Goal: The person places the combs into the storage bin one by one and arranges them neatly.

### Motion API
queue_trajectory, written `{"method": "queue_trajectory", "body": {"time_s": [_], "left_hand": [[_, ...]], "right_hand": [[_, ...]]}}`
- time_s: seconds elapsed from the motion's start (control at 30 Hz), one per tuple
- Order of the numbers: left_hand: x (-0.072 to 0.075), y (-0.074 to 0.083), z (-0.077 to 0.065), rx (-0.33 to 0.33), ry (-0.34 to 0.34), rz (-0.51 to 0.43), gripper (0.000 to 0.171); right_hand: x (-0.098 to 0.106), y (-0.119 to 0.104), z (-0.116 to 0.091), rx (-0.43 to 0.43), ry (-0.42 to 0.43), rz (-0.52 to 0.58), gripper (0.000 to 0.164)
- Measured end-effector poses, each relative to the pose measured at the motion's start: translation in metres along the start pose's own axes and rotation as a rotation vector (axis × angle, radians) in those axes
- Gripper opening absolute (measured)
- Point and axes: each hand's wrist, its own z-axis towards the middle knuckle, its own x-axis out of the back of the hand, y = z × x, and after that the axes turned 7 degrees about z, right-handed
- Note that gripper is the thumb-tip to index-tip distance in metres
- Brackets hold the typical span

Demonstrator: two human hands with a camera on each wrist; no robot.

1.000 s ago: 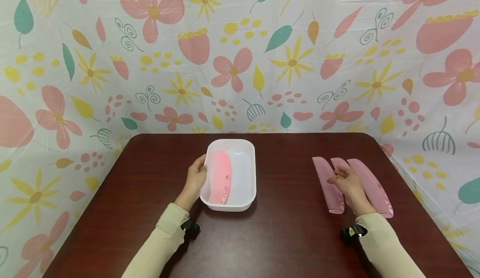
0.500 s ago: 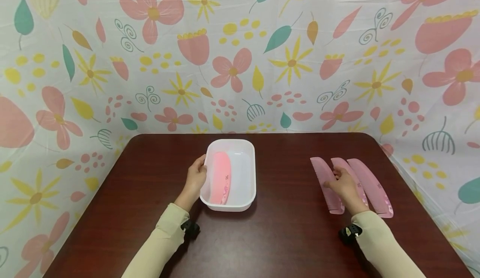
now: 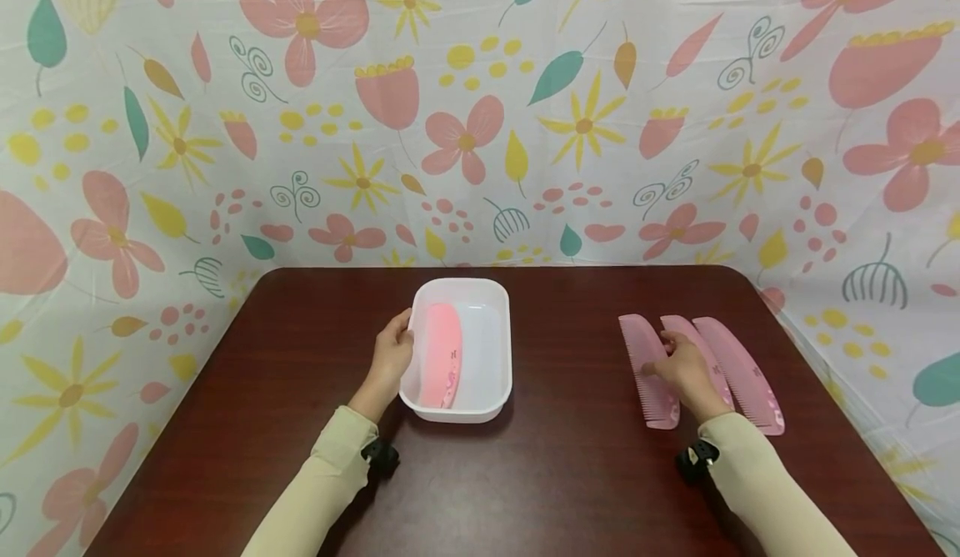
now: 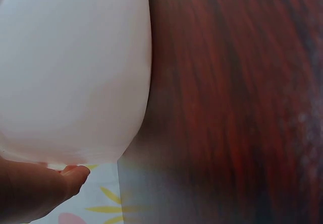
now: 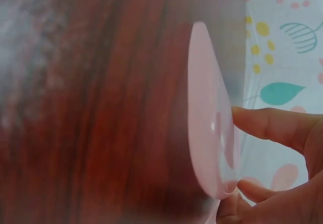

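A white plastic tray stands at the table's middle, with one pink comb lying along its left side. My left hand holds the tray's left rim; the left wrist view shows the tray's outer wall and a fingertip at its edge. To the right, my right hand pinches the leftmost of three pink combs between thumb and fingers. In the right wrist view that comb is seen nearly edge-on. The middle comb is partly hidden under the hand, and the rightmost comb lies beside it.
The dark red-brown wooden table has a glossy top. Behind it hangs a white cloth printed with flowers and leaves. Black wrist devices sit at both sleeve cuffs.
My right hand has shifted left from over the middle comb to the leftmost one, which has moved slightly left. The left hand and the tray look the same.
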Motion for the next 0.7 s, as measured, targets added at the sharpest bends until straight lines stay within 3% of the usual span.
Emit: {"method": "queue_trajectory", "body": {"time_s": [0.3, 0.7], "left_hand": [[-0.0003, 0.0004, 0.0002, -0.005, 0.003, 0.002, 0.045], [-0.0007, -0.0019, 0.001, -0.01, 0.002, -0.013, 0.045]], "right_hand": [[0.0001, -0.0033, -0.0023, -0.002, -0.005, 0.004, 0.076], [0.0015, 0.0, -0.0037, 0.016, 0.04, 0.213, 0.045]]}}
